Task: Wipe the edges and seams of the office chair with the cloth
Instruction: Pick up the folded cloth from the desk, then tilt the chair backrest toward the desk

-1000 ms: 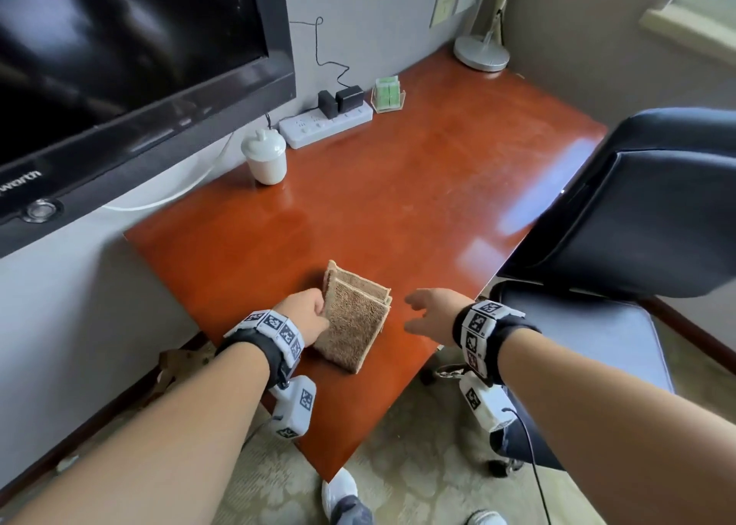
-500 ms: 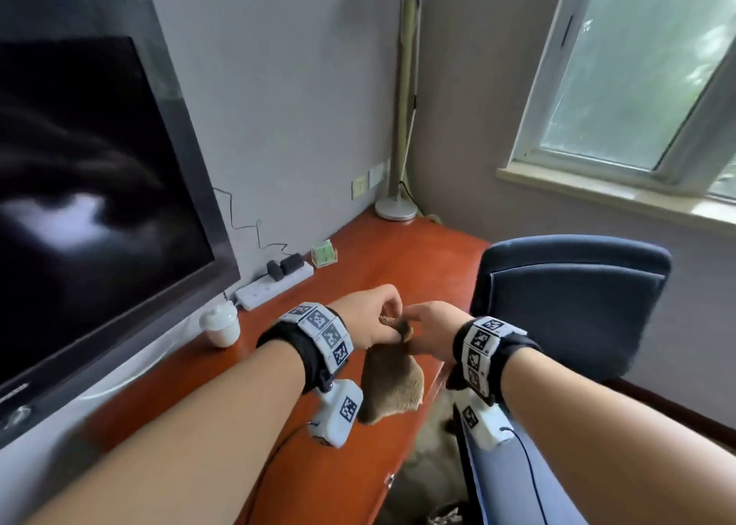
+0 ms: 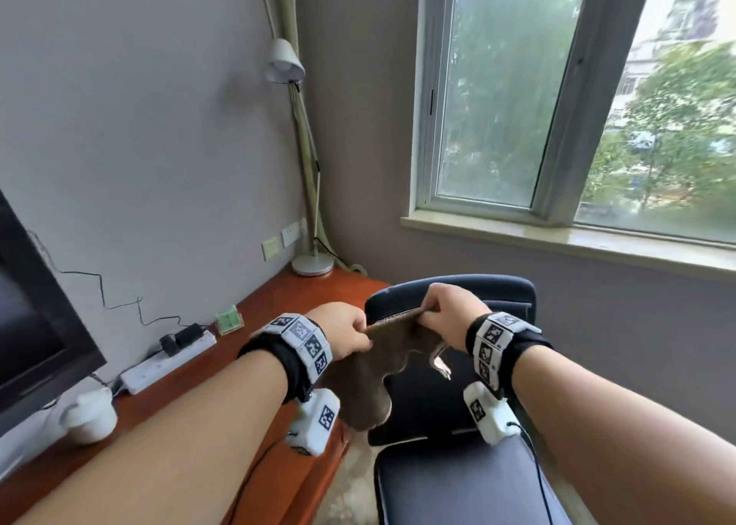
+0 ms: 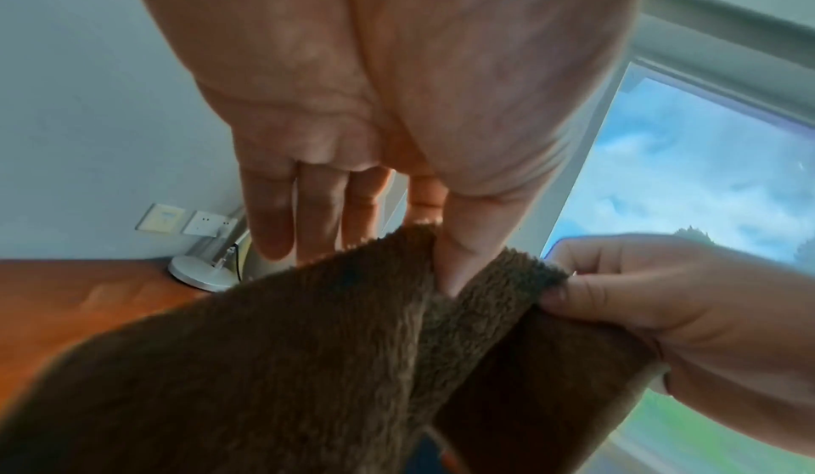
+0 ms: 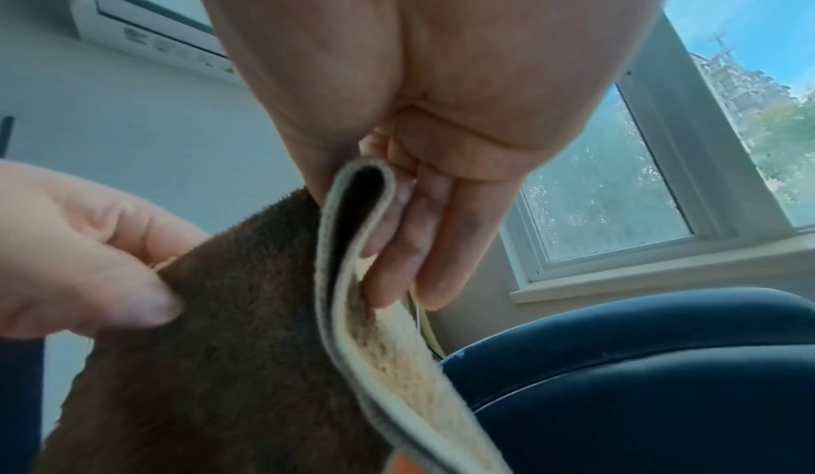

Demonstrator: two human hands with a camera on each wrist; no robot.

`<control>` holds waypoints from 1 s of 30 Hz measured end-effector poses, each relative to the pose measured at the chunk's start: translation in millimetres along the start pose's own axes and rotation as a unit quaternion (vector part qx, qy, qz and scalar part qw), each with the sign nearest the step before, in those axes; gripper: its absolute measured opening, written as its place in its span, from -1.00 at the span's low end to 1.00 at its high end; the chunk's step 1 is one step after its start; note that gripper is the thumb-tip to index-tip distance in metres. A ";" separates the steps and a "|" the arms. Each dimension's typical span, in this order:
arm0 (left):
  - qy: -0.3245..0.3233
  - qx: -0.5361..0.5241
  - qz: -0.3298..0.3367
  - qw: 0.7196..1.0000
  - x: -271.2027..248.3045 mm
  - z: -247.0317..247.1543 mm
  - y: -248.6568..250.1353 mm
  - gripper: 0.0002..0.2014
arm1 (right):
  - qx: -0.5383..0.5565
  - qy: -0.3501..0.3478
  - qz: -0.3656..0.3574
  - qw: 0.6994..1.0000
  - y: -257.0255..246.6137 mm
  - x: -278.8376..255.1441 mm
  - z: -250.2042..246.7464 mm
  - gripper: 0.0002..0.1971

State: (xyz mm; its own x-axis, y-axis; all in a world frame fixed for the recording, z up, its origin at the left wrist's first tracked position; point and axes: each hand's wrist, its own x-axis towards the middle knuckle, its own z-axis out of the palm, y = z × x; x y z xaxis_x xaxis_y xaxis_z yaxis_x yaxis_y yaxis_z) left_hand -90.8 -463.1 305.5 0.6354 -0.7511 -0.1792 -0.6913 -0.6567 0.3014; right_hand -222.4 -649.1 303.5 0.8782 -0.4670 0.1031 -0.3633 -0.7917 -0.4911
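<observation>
I hold the cloth [image 3: 382, 369] up in the air between both hands, spread along its top edge, and this looks like the unfolding step before any wiping begins. Directly beyond and below my grip stands the office chair [image 3: 450, 385], its dark backrest rising behind the cloth and its seat under my right forearm; the cloth does not touch it yet. To the left of the grip runs the wooden desk [image 3: 255, 349], its edge just beside the hanging cloth. My left hand [image 3: 344, 335] pinches one upper corner between thumb and fingers; my right hand [image 3: 452, 313] pinches the other, where the pale hem folds over my fingertips [image 5: 397, 272]. The rest of the cloth sags loose beneath both pinches.

Next, I judge, I should gather the cloth into one hand and carry it forward to the backrest's top edge, which sits just past my knuckles. Room is open above and to the right of the grip; the desk edge on the left is the one thing to keep clear of.
</observation>
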 end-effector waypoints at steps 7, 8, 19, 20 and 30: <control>0.036 -0.263 -0.065 0.962 39.2 27.7 80.1 -0.82 | 0.236 -0.094 0.102 0.962 80.4 2.0 1.9 -0.79; 0.019 -0.352 -0.068 0.933 44.3 34.0 86.5 -0.82 | 0.281 -0.096 0.124 0.947 86.2 0.7 7.3 -0.79; -0.031 -0.515 -0.119 0.848 123.4 63.0 50.5 -0.59 | 0.485 0.038 0.393 0.781 155.0 46.5 79.9 -0.77; -0.014 -0.514 -0.136 0.847 136.0 63.0 35.9 -0.59 | 0.463 0.044 0.397 0.791 161.7 55.9 89.7 -0.76; 0.003 -0.537 -0.203 0.819 270.2 63.1 -91.2 -0.41 | -0.020 -0.056 0.311 0.949 169.3 140.8 130.8 -0.67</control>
State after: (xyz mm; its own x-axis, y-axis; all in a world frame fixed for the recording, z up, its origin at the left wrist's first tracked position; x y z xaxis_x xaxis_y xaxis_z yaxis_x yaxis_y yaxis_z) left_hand 122.2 -610.4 170.5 0.7425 -0.4824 -0.4647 0.2759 -0.4119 0.8685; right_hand -119.6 -797.3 121.7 0.5166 -0.8059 -0.2894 -0.8319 -0.3922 -0.3927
